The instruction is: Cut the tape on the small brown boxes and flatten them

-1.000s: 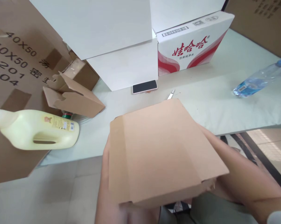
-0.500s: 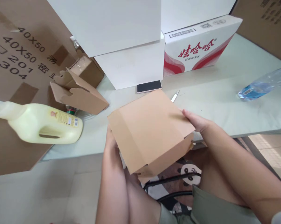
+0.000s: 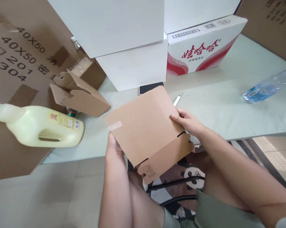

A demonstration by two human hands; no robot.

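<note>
Between my hands, over the table's front edge, is a brown cardboard box (image 3: 144, 126). Its near flap (image 3: 165, 155) hangs down toward my lap and bears a small printed stamp. A strip of clear tape (image 3: 115, 126) lies on its left corner. My left hand (image 3: 114, 142) grips the left edge, with most of its fingers hidden beneath. At the right edge, my right hand (image 3: 187, 120) holds the box with some fingers on the top face. A white-handled knife or cutter (image 3: 177, 99) lies just beyond the right hand, and a phone (image 3: 147, 87) is partly covered by the box.
A pale yellow jug (image 3: 48, 126) lies at the left beside an open cardboard carton (image 3: 83, 98). White boxes (image 3: 133, 69) and a red-and-white water carton (image 3: 200, 52) stand at the back. At the right lies a plastic water bottle (image 3: 261, 90) on the green-covered table (image 3: 219, 107).
The box has been tilted and turned, so a taped corner and the stamped near flap now show. My right hand has shifted left and up along the edge, its fingers now over the top.
</note>
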